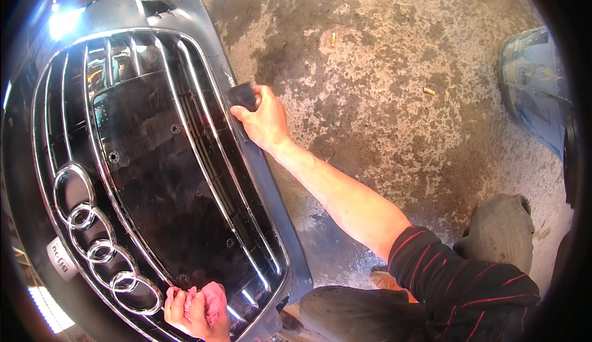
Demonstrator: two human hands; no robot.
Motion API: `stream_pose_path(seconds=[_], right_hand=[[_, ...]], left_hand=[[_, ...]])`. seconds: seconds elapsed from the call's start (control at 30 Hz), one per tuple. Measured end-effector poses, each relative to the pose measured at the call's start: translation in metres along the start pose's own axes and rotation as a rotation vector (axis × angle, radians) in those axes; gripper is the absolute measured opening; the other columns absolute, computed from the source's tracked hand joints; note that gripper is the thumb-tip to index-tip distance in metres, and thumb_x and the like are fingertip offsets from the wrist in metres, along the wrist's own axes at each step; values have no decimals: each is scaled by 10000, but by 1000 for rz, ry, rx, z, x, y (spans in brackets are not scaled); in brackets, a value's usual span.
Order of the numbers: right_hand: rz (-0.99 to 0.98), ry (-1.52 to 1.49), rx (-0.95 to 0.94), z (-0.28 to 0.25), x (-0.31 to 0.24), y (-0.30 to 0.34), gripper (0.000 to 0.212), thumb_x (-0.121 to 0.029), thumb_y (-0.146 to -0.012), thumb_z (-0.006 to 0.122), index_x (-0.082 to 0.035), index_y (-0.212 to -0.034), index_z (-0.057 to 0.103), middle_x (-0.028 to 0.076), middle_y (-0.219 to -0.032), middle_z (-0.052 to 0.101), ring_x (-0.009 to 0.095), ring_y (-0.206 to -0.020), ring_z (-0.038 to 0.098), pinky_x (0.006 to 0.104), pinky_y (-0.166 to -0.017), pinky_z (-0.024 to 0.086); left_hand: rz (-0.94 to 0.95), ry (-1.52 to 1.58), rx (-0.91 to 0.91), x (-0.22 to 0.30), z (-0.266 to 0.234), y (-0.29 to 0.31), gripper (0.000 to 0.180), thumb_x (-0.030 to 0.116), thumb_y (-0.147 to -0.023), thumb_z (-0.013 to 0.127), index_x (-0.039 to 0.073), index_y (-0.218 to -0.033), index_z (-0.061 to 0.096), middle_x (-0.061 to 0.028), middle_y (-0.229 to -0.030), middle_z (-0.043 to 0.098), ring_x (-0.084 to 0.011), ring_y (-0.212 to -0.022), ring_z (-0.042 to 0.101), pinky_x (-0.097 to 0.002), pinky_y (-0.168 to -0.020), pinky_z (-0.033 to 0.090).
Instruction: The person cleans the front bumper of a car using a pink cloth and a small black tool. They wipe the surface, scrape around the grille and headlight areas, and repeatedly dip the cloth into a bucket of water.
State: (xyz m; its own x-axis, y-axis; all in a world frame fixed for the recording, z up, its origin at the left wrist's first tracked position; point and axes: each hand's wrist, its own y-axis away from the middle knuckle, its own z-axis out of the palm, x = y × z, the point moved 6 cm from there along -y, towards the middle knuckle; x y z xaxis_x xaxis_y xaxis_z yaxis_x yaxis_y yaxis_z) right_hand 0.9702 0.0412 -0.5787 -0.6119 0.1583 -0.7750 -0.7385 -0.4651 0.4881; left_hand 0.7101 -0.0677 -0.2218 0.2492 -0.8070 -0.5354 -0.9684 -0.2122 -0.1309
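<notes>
A car's front grille (203, 175) with chrome bars fills the left side, framed by a grey bumper (262, 175). My right hand (268, 120) reaches across from the right and grips a small black pad (243, 97) at the grille's outer edge, over the bumper; its exact kind is not clear. Near the grille's lower end, my left hand (191, 317) is closed around a crumpled pink cloth (213, 299) next to the dark centre panel (166, 188). A chrome emblem of interlocking rings (98, 251) sits to the left of that panel.
A white tag (62, 259) is beside the emblem. Bright light glares at the upper left (65, 24). On the stained concrete floor (382, 132) lie two small butts (429, 91). A blue-grey curved panel (536, 89) stands at right. My bent knees are at the lower right.
</notes>
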Motion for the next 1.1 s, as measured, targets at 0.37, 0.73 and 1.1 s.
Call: stream_pose_path(seconds=[0.37,0.73,1.1], right_hand=[[-66,-28,-81,4,4,12,209,-139,-984,831,3,-1136,818,112,-1022,859,158,-907,789,346,-843,616],[-78,-78,-51,12,13,11,242,-236,-909,814,-33,-1041,816,197,-984,830,374,-967,809,475,-876,613],[-79,55,-119,6,-1,11,250,-262,-904,798,-43,-1025,811,193,-910,821,377,-923,813,501,-842,612]], left_hand=[[-16,29,-7,-1,-1,1,507,6,-748,979,77,-1182,727,-189,-1373,597,-505,-1320,601,-620,-1102,571],[-23,6,-15,0,0,-1,472,-17,-748,945,62,-1162,733,-175,-1346,617,-483,-1349,592,-577,-1129,573],[-24,-36,-26,2,-2,-3,410,-31,-789,886,66,-1159,738,-173,-1322,648,-492,-1338,612,-582,-1127,564]])
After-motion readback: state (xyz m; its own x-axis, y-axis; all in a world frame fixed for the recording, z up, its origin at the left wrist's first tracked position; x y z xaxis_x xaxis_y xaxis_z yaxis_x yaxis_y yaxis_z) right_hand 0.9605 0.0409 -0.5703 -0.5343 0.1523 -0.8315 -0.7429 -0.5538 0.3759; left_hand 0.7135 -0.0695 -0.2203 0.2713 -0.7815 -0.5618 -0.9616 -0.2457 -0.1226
